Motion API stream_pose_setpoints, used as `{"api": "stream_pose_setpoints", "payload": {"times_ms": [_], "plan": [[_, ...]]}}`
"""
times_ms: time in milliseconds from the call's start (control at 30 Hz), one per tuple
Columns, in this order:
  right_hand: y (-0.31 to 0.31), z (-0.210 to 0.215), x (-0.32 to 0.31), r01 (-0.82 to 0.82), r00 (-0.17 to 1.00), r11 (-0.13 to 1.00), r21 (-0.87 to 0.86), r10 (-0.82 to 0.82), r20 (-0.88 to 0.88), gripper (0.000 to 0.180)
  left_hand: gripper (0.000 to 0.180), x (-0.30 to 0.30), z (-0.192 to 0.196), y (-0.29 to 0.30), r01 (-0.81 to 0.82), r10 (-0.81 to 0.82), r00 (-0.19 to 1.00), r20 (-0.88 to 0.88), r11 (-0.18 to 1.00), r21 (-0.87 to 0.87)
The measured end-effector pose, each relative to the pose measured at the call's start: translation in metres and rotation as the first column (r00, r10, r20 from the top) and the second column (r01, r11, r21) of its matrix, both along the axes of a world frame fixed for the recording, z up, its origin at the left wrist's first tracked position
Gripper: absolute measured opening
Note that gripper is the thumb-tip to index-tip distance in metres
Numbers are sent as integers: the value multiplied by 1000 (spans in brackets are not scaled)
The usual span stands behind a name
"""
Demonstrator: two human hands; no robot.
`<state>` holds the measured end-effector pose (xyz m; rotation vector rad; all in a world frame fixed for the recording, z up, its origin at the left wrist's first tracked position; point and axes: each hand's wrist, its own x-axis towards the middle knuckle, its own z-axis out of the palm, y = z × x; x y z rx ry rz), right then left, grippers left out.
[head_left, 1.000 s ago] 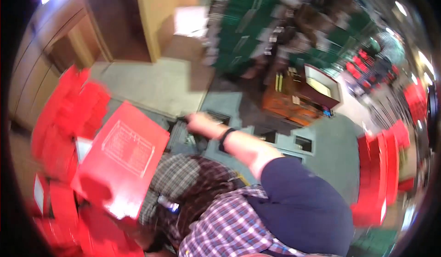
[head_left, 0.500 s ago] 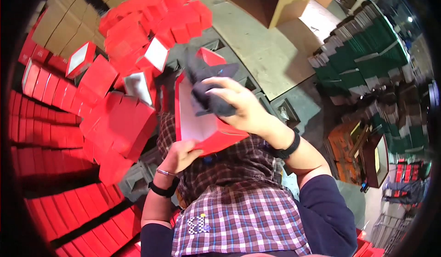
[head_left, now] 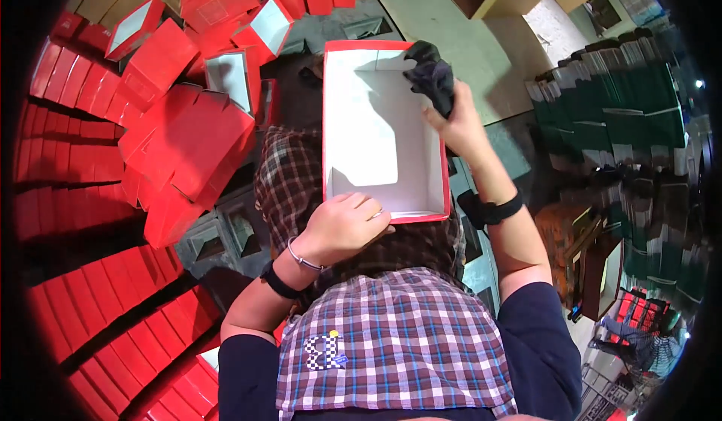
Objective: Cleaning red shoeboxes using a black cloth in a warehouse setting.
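Observation:
An open red shoebox-like box (head_left: 448,171) with a bare white inside rests over my lap, its opening facing up toward me. My left hand (head_left: 347,225) is closed over its near edge, fingers curled on the rim. At the far right corner my right hand (head_left: 460,124) grips a crumpled black cloth (head_left: 432,79). The cloth overhangs the box's right wall and its far corner. Part of my right fingers is hidden behind the cloth.
Piled red boxes (head_left: 199,146) crowd the left, with rows of red boxes (head_left: 113,316) below them. Farther off stand brown cartons (head_left: 139,0) and a pale board (head_left: 444,52). Green and white stacks (head_left: 617,112) line the right. A person (head_left: 656,353) is at the far right.
The box has turned so its white inside faces me more fully. My right hand, still holding the black cloth, has moved up and right to the box's far right corner.

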<state>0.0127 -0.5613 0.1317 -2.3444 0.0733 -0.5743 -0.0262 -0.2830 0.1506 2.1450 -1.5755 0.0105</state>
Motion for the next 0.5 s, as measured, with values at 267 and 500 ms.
{"api": "stream_pose_setpoints", "payload": {"times_ms": [267,500], "plan": [[4,-26,-17,32,999,971,239,-28,-20,57,86,24,-36,19,-733,37,83,-996,680,-36],[29,48,-11,-19,987,957,-290,64,146,57,75,27,-52,19,-736,-140,-59,-988,675,-51]]}}
